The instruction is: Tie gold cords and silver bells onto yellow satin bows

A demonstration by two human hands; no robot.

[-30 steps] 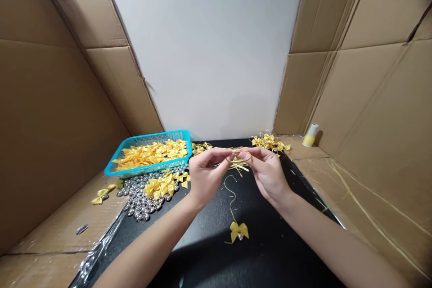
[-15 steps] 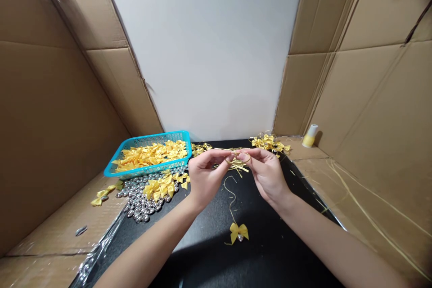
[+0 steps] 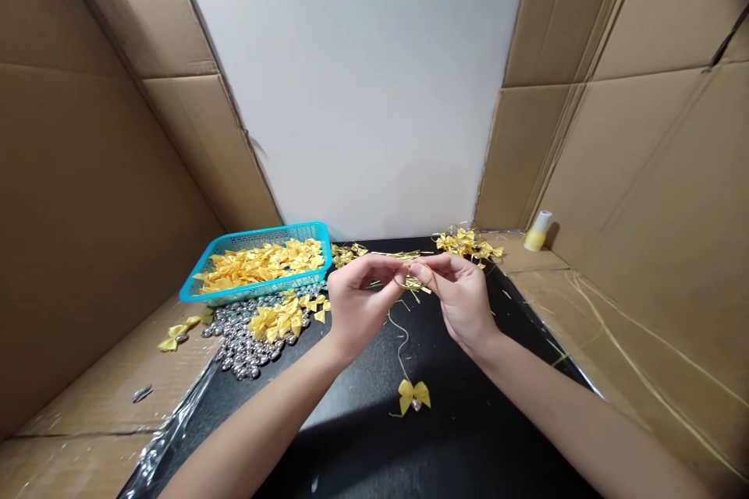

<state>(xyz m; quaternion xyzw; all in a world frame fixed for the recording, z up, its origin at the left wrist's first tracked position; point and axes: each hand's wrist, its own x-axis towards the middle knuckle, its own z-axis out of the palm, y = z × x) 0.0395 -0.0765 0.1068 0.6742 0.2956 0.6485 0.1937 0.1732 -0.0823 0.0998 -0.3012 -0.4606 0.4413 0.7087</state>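
My left hand (image 3: 363,298) and my right hand (image 3: 459,292) meet above the black table, fingertips pinched close together. Between them they hold a thin gold cord (image 3: 403,281), bent into small loops; the spot where its strands cross is partly hidden by my thumbs. Below my hands, a yellow ribbon bow (image 3: 414,392) with a silver bead (image 3: 416,405) lies on the table, a wavy length of cord (image 3: 403,341) running up from it. Behind my fingers is a pile of cut gold strands (image 3: 422,285), mostly covered by my hands.
At the left, a blue plastic basket (image 3: 186,290) holds many yellow bows. Silver beads (image 3: 243,351) with loose bows (image 3: 281,317) are heaped in front of it. Corded bows (image 3: 465,244) lie at the back right, near a yellow-and-white spool (image 3: 537,231). Cardboard walls (image 3: 661,164) flank both sides.
Both hands stay nearly in place, still pinching the cord. The cord's loop between the thumbs has changed shape slightly. The whole view has shifted a little.
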